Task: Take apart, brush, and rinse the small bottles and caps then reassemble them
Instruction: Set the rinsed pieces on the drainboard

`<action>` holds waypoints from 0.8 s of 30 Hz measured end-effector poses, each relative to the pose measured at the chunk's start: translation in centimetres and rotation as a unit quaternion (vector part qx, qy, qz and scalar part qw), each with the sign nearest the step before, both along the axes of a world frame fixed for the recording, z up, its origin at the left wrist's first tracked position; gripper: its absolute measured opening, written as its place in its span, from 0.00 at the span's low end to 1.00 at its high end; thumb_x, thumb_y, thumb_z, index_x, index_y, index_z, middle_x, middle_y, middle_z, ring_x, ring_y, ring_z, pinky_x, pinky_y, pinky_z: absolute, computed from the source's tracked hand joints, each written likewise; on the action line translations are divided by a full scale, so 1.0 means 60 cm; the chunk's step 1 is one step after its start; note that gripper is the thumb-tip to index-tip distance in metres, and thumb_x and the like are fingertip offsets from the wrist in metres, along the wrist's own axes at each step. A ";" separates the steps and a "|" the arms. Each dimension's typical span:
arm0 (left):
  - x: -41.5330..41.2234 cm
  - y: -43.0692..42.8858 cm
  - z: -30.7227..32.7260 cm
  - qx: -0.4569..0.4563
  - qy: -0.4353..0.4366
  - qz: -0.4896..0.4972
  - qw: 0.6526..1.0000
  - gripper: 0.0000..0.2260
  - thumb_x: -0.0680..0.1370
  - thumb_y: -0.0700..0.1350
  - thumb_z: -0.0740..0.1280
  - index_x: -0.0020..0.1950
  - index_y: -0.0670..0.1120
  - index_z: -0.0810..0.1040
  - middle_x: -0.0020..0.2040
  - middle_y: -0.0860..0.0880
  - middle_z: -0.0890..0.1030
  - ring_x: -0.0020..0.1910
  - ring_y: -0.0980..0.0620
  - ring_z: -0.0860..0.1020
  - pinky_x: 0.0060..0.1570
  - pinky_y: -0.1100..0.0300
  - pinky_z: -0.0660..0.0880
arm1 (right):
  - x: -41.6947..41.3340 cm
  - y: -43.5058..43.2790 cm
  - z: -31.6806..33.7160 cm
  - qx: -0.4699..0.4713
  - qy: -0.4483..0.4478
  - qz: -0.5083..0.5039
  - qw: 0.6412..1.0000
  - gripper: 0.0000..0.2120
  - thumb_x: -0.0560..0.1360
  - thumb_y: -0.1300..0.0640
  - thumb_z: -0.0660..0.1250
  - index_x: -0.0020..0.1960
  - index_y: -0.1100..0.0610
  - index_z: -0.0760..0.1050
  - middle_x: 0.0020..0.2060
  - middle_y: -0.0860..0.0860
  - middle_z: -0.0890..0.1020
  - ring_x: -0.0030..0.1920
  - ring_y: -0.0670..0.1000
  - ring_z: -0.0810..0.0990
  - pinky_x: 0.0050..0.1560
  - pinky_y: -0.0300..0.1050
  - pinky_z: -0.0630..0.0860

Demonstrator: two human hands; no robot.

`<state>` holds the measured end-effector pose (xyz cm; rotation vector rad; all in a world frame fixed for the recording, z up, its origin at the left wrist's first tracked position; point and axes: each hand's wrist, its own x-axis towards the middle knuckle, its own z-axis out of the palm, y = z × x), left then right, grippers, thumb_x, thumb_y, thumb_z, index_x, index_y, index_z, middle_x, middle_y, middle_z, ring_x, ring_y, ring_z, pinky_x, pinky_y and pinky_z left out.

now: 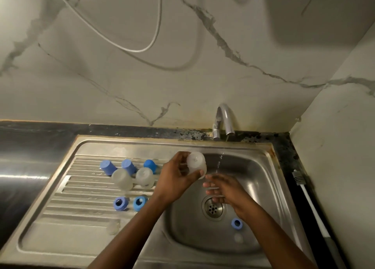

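Rinsing step: my left hand [178, 177] gripped clear bottle [196, 164] at sink [253, 171] basin's left edge, right hand [222, 189] open under tap stream [219, 163]. Next, bottle probably needed swinging into stream.

— What do we see here?
— We see a steel sink [265, 167] set into a dark bench [24, 147]. Its ridged draining board [81, 206] is on the left, and the basin sits toward the bench's right rear corner, with a round drain [212, 209] in its floor.
— And behind it?
— We find a curved chrome tap [225, 119] at the back edge, where the seam looks stained. Above it rises a pale, grey-veined marble wall [182, 86], and a light cable [140, 51] loops across that.
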<state>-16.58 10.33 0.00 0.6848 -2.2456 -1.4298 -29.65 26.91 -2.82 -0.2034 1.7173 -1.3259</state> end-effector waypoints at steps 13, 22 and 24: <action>0.225 -0.086 0.013 0.073 0.034 0.075 0.994 0.21 0.73 0.48 0.82 0.64 0.55 0.80 0.57 0.57 0.85 0.56 0.53 0.85 0.56 0.51 0.85 | 0.133 -0.042 -0.003 0.009 0.061 0.065 0.996 0.09 0.81 0.51 0.72 0.59 0.51 0.84 0.50 0.51 0.89 0.50 0.53 0.88 0.45 0.46 0.78; 0.360 -0.189 -0.005 0.045 0.037 0.145 0.988 0.21 0.72 0.49 0.83 0.61 0.58 0.81 0.56 0.61 0.85 0.56 0.59 0.84 0.49 0.64 0.83 | 0.217 -0.069 -0.002 0.029 0.058 0.080 0.995 0.08 0.83 0.53 0.69 0.59 0.53 0.84 0.49 0.49 0.89 0.49 0.50 0.88 0.46 0.43 0.80; 0.372 -0.217 -0.018 0.041 0.032 0.164 0.985 0.21 0.72 0.48 0.84 0.61 0.57 0.80 0.55 0.64 0.84 0.54 0.62 0.84 0.48 0.69 0.80 | 0.229 -0.076 0.003 0.028 0.058 0.081 0.995 0.08 0.83 0.54 0.69 0.60 0.53 0.84 0.50 0.50 0.89 0.50 0.51 0.88 0.47 0.43 0.80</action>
